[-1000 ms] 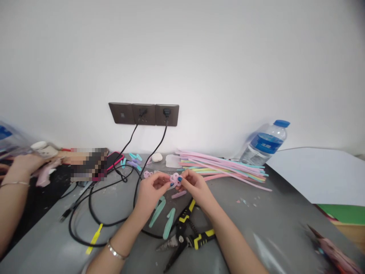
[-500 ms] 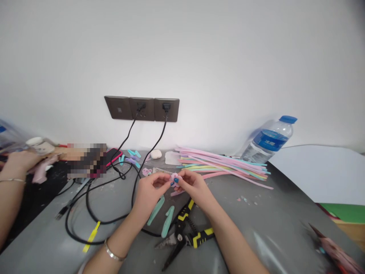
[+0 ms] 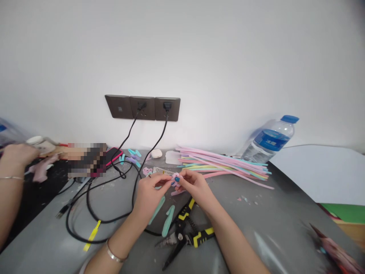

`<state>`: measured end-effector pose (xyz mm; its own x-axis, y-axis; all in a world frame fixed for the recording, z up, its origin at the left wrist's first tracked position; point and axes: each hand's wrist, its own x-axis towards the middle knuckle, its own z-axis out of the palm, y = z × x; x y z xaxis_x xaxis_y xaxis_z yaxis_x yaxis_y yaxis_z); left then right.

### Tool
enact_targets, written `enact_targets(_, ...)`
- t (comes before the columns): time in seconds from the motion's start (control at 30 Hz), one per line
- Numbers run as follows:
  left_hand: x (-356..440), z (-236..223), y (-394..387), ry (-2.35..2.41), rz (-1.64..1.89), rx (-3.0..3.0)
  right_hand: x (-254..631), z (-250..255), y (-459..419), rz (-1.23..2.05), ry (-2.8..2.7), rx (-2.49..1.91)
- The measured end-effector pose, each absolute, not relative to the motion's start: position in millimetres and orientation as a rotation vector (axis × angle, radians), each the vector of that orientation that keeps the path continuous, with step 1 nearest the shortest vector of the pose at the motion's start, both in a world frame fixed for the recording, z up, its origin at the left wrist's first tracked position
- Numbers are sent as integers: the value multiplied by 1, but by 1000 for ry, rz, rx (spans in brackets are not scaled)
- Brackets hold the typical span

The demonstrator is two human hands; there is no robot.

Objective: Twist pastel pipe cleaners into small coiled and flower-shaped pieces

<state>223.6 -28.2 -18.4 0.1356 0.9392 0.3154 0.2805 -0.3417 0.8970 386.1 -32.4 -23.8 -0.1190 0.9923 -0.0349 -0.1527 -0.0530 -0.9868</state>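
Observation:
Between my fingertips is a small pink pipe-cleaner flower (image 3: pixel 176 179), pinched from both sides above the grey table. My left hand (image 3: pixel 151 192) holds its left edge with thumb and forefinger. My right hand (image 3: pixel 195 186) grips the right side, its blue-nailed thumb across the front. Another pink looped piece (image 3: pixel 147 171) lies just behind my left hand. Two folded green pipe-cleaner pieces, one of them a green strip (image 3: pixel 168 220), rest below the hands. Black-and-yellow pliers (image 3: pixel 181 234) lie with jaws spread between my forearms.
A bundle of pastel pipe cleaners (image 3: pixel 222 161) lies behind my right hand, beside a water bottle (image 3: pixel 272 139) against the wall. Black cables (image 3: pixel 88 201) loop at left from the wall sockets (image 3: pixel 142 108). A phone (image 3: pixel 113 156) lies beyond. Another person's arm (image 3: pixel 13 182) reaches in at far left.
My hands keep the pink flower in nearly the same place, with slight finger movement. The other person's hand at far left has shifted a little.

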Motion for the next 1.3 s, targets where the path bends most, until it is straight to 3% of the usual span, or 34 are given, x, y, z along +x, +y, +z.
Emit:
enact_targets(0.57,216,-12,-15,1096,1018,1557,388,-25,-29,1394,-1210,-1038)
enact_targets(1.3,207,-6,-17,968,718,1836,396,-19,-33,1483,-1384,-1144)
